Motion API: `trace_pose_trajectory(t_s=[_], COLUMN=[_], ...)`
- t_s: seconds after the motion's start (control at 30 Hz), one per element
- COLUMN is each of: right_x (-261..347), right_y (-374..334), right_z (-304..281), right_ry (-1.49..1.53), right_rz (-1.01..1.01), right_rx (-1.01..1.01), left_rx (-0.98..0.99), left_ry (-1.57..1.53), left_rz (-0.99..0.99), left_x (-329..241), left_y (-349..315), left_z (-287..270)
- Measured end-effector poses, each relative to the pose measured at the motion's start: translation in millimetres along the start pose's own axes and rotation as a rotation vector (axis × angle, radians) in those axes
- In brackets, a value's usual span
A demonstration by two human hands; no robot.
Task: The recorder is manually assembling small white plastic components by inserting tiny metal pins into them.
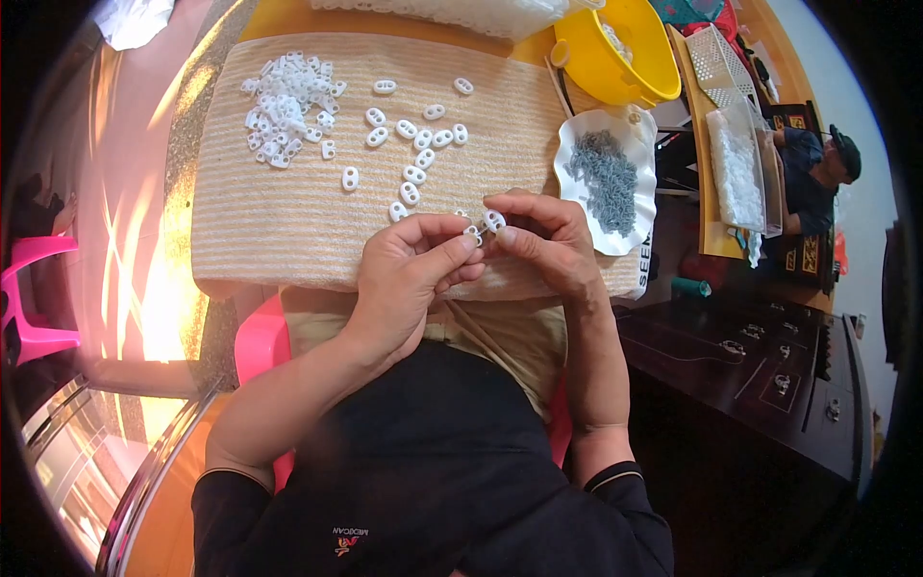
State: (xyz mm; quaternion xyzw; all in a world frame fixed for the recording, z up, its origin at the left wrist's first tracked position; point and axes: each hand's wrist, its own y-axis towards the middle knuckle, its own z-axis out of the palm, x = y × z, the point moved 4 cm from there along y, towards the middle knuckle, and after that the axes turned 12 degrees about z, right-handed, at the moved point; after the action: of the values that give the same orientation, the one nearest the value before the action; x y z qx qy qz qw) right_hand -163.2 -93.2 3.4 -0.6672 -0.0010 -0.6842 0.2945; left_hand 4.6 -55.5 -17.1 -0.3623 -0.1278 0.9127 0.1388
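Note:
Near the cloth's front edge my left hand (411,264) pinches a small white plastic piece with holes (472,235) between thumb and fingers. Close against it, my right hand (546,240) grips an oval white two-hole plastic piece (494,221) by thumb and forefinger. A thin dark part shows between the two pieces; its kind is too small to tell. Just beyond my hands, several more oval two-hole pieces (413,175) lie scattered. A heap of small squarish white two-hole pieces (293,101) lies at the far left. Small grey parts (606,183) fill a white wavy-rimmed tray (646,144) on the right.
A striped beige cloth (279,221) covers the table. At the back stand a yellow basin (663,82) and a bag of white pieces (452,12). Pink stools (261,346) are below and left. A dark cabinet (731,413) and another person (817,183) are at right.

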Motion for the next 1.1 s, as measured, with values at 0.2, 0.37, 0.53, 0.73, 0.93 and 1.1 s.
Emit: trace_pose_trajectory(t_s=[0.2, 0.37, 0.53, 0.73, 0.93, 1.1], right_x=[1.3, 1.2, 1.4, 1.6, 1.9, 1.5], right_y=[-0.3, -0.3, 0.7, 0.6, 0.4, -0.4], right_z=[1.8, 3.5, 6.4, 9.5, 10.8, 9.2], right_ry=[0.019, 0.007, -0.027, 0.01, 0.044, 0.05], right_rz=[-0.01, -0.002, -0.017, -0.024, -0.027, -0.028], right_rx=[0.028, 0.043, 0.071, 0.094, 0.1, 0.099], left_rx=[0.0, 0.003, 0.012, 0.008, 0.004, 0.009], left_ry=[0.004, -0.016, -0.007, 0.002, 0.003, -0.02], left_rz=[-0.008, 0.0, -0.003, 0.008, 0.011, 0.003], left_x=[-0.2, 0.9, 1.2, 2.6, 3.4, 2.2], left_y=[-0.2, -0.1, 0.6, 0.4, 0.1, -1.3], left_z=[0.8, 0.3, 1.4, 1.7, 1.0, 2.8])
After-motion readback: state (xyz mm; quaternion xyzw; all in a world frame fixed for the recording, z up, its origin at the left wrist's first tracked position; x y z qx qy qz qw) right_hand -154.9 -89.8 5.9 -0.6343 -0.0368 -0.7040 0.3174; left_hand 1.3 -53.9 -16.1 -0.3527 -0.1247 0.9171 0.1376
